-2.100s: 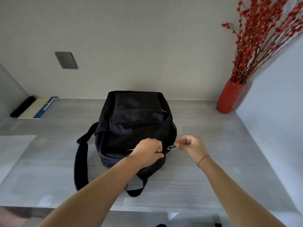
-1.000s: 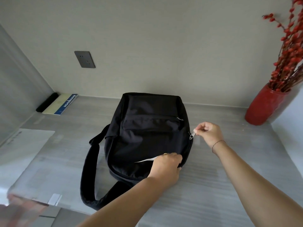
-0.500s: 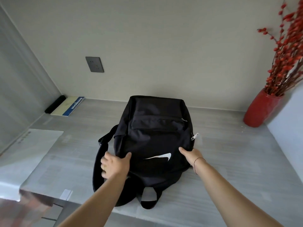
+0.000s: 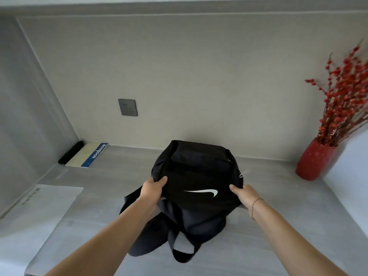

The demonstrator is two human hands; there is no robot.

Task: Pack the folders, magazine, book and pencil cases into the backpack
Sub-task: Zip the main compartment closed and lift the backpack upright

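A black backpack [image 4: 197, 172] with a white swoosh logo is tilted up off the grey table [image 4: 278, 196], zipped shut, its straps hanging toward me. My left hand [image 4: 152, 189] grips its left side, thumb on the front panel. On the opposite side, my right hand [image 4: 244, 195] holds the bag the same way. A small zipper pull [image 4: 241, 174] sticks out on the right side. No folders, magazine or pencil cases are visible outside the bag.
A blue-edged notebook [image 4: 89, 155] and a black bar [image 4: 70, 152] lie at the back left by the wall. A white sheet [image 4: 45, 206] lies at the left. A red vase [image 4: 314, 159] with red berry branches stands at the back right. A wall socket [image 4: 127, 107] is above.
My right hand pulled the zipper along the right side and let go. Both hands then took the backpack by its sides and raised its near end off the table.
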